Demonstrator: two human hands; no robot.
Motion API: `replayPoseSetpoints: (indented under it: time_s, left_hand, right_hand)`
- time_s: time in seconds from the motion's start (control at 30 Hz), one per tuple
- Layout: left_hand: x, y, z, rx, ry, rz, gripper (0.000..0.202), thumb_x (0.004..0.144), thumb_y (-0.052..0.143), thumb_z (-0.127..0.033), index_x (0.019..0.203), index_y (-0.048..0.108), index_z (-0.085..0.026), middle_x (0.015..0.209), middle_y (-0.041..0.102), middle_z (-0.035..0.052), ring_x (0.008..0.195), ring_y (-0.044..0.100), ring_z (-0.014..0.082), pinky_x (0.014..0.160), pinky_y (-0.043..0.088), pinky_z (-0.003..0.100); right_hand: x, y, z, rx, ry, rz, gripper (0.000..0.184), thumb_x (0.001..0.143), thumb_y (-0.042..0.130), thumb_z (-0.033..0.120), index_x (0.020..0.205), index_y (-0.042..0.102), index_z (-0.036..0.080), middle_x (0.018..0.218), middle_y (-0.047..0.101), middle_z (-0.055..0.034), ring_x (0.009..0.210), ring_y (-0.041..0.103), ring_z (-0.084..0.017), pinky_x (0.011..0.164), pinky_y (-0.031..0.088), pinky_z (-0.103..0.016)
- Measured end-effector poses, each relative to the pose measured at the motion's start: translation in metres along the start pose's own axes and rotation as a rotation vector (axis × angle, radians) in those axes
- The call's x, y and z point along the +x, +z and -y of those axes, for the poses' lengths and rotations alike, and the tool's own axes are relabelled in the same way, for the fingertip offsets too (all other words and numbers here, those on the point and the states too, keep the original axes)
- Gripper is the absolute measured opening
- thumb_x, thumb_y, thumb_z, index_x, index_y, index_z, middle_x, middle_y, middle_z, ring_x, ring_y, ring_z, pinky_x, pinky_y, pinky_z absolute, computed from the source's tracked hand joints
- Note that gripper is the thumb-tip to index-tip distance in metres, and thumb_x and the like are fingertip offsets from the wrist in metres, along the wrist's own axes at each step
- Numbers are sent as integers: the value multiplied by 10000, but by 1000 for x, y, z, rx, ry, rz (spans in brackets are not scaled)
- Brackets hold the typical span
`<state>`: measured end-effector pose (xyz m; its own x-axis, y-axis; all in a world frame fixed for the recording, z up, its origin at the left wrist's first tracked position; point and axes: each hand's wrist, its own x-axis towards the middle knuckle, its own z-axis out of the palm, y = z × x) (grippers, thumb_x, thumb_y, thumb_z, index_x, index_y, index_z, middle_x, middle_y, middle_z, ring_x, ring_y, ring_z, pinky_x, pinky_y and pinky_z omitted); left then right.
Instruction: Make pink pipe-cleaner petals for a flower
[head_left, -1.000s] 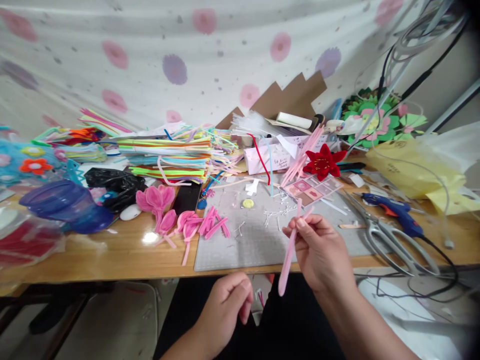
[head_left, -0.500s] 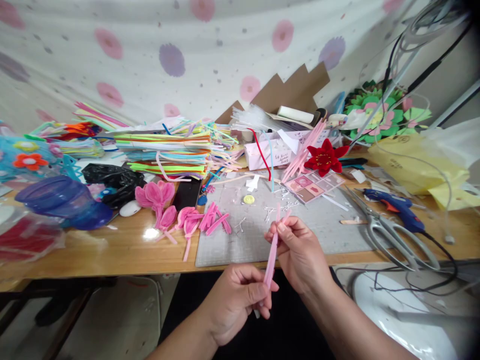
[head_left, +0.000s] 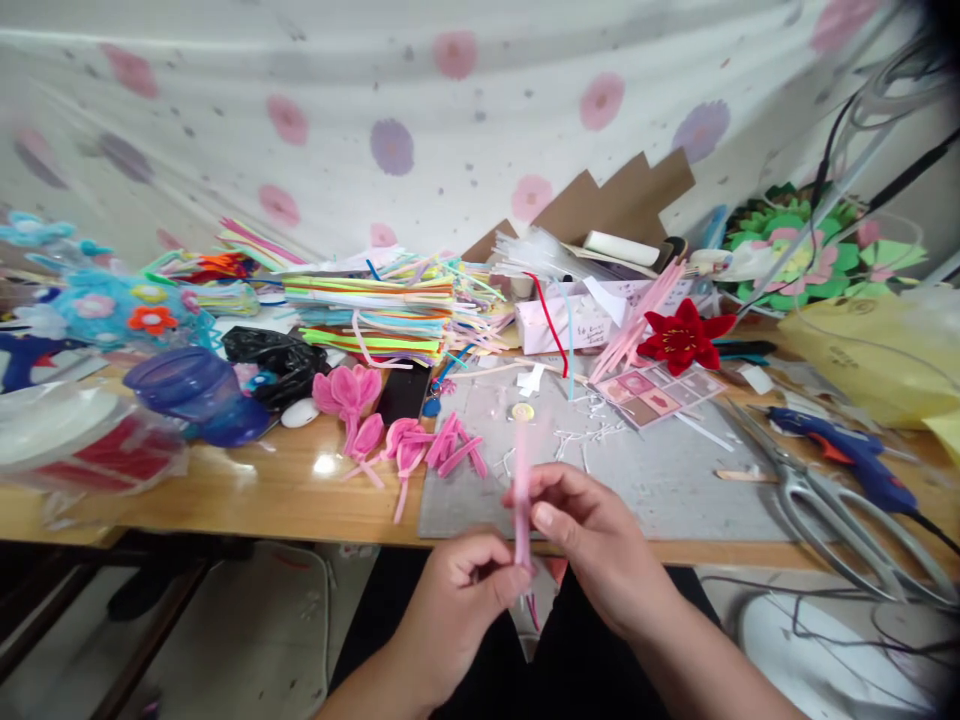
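Over the table's front edge, my left hand (head_left: 476, 590) pinches the lower end of a bundle of pink pipe cleaners (head_left: 523, 520) between thumb and fingers. The bundle stands upright and its top is smeared by motion. My right hand (head_left: 592, 535) is curled round the bundle higher up, fingers behind and thumb in front. Beyond my hands is a grey cutting mat (head_left: 675, 490) with a small yellow disc (head_left: 521, 411) and white scraps. To the left lie short folded pink pieces (head_left: 454, 446) and pink pipe-cleaner petals (head_left: 347, 395).
Large scissors (head_left: 832, 510) and a blue glue gun (head_left: 847, 450) lie at the right. A red flower (head_left: 688, 335) rests by pale pink pipe cleaners (head_left: 634, 325). Bundled coloured pipe cleaners (head_left: 367, 310) line the back. A blue container (head_left: 187, 390) stands left.
The camera view has swung left, so the table's things sit farther right. My right hand has slid lower along the bundle, closer to my left hand, and the bundle stands more upright.
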<state>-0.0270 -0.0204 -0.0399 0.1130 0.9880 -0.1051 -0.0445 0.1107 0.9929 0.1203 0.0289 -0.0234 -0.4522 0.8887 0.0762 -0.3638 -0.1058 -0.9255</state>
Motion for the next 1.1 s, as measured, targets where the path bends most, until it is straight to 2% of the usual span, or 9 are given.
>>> replayPoseSetpoints:
  time_s: [0.13, 0.23, 0.3, 0.4, 0.47, 0.6, 0.73, 0.93, 1.1]
  left_hand:
    - [-3, -17, -2, 42, -28, -160, 158, 782, 637, -266, 675, 637, -149, 572, 570, -14, 558, 517, 121, 567, 402, 228]
    - [-3, -35, -6, 73, -2, -237, 145, 811, 604, -247, 702, 620, -153, 610, 611, -4, 574, 559, 127, 581, 436, 230]
    - [-2, -48, -8, 73, 25, -281, 151, 835, 587, -256, 724, 615, -158, 645, 626, -2, 607, 579, 130, 612, 456, 234]
    - [1, -67, -9, 48, 66, -348, 124, 823, 619, -277, 776, 633, -163, 700, 633, -1, 668, 598, 139, 657, 473, 242]
    - [4, -75, -8, 22, 81, -395, 135, 797, 653, -297, 796, 652, -162, 720, 637, 4, 703, 606, 153, 678, 484, 253]
    - [9, -83, -5, -14, 80, -448, 183, 776, 676, -334, 810, 677, -155, 734, 656, 19, 727, 618, 173, 705, 502, 279]
    - [12, -83, -4, 36, 76, -448, 178, 789, 662, -337, 815, 677, -161, 737, 666, 13, 723, 627, 167, 703, 500, 268]
    - [19, -73, -13, 52, 102, -392, 184, 823, 624, -330, 852, 685, -159, 795, 686, 27, 749, 640, 166, 723, 509, 274]
    - [23, -56, -15, -51, 143, -366, 157, 789, 672, -312, 785, 670, -155, 715, 674, 14, 726, 635, 165, 725, 510, 282]
  right_hand:
    - [11, 7, -9, -304, -19, 79, 147, 858, 593, 259, 990, 643, 217, 816, 623, -6, 711, 599, -136, 652, 487, -258]
    - [36, 3, -7, -793, -294, 97, 157, 878, 533, 153, 919, 676, 202, 862, 639, -34, 817, 602, -169, 754, 471, -298]
    - [58, 1, -3, -1125, -434, 189, 207, 869, 524, 97, 933, 693, 198, 926, 640, -56, 898, 578, -190, 816, 445, -313]
    - [88, 4, -1, -1543, -411, 334, 202, 834, 575, 88, 933, 707, 204, 945, 631, -68, 907, 548, -209, 808, 425, -305]
    - [101, 10, -5, -1662, -386, 390, 161, 821, 590, 101, 885, 708, 189, 913, 630, -80, 876, 537, -224, 768, 417, -310]
    - [112, 18, -11, -1692, -395, 448, 142, 815, 572, 102, 760, 686, 166, 838, 626, -92, 839, 526, -235, 710, 400, -315]
    - [106, 14, -4, -1654, -409, 472, 131, 810, 575, 99, 745, 664, 170, 838, 633, -68, 835, 538, -215, 726, 402, -301]
    - [71, 7, 11, -1027, -295, 261, 122, 858, 523, 157, 789, 616, 198, 718, 609, 14, 656, 548, -135, 605, 405, -226]
    - [41, 7, 10, -950, -243, 159, 94, 827, 546, 144, 768, 594, 200, 654, 574, 38, 578, 516, -113, 549, 373, -208]
